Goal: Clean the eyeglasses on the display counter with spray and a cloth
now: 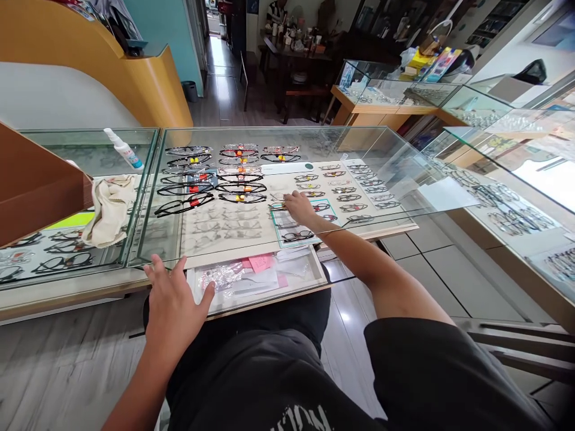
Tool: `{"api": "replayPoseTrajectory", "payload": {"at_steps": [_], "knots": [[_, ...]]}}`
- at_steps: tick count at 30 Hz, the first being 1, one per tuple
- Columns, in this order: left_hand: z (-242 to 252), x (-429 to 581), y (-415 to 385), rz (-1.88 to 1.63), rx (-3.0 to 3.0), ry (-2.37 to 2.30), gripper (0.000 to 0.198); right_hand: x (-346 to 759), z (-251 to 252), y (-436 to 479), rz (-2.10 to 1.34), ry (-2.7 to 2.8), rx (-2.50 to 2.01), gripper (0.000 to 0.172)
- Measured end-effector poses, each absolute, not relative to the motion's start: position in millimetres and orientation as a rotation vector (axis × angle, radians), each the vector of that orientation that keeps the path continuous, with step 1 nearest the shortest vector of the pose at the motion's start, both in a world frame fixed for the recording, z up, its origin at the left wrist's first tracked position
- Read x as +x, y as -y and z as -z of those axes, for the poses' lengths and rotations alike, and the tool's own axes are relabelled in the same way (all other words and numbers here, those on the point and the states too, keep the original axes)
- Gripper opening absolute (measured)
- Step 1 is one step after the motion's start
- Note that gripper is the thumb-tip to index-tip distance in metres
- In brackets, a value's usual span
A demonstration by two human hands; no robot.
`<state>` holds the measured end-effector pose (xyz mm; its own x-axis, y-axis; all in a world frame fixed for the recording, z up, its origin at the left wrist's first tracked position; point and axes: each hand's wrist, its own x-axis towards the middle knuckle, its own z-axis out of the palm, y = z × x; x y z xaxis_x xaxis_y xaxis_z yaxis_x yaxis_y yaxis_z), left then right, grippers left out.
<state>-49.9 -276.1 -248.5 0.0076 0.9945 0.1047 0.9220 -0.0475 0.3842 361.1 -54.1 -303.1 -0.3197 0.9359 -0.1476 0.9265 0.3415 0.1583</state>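
My right hand reaches into the glass display case, seemingly under its top pane. Its fingers are bent and pinched on a pair of eyeglasses, which they partly cover. Beneath them lies a teal-bordered card bearing more eyeglasses, one dark-framed pair near its front edge. My left hand is spread open at the front edge of the counter, holding nothing. Beside its thumb is a pulled-out drawer with clear plastic packets and a pink paper slip.
Rows of tagged eyeglasses rest on the glass top. At left are a spray bottle, a beige cloth and a brown box. A white sheet lies at the right end. Further display cases stand beyond.
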Motion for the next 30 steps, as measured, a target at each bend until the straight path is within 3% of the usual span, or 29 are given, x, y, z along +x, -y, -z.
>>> {"api": "replayPoseTrajectory", "payload": {"at_steps": [20,26,30], "knots": [[245.7,-52.2,275.1,-0.485,2.037,-2.017,0.090,383.5,334.4,47.1,-0.063,-2.268,1.752,0.038],[246.8,-53.1,276.1,-0.440,2.033,-2.022,0.092,382.0,337.9,45.0,-0.105,-2.277,1.872,0.047],[242.0,-48.5,277.0,-0.443,2.030,-2.054,0.089,384.7,336.5,42.5,-0.143,-2.325,1.946,0.037]]}}
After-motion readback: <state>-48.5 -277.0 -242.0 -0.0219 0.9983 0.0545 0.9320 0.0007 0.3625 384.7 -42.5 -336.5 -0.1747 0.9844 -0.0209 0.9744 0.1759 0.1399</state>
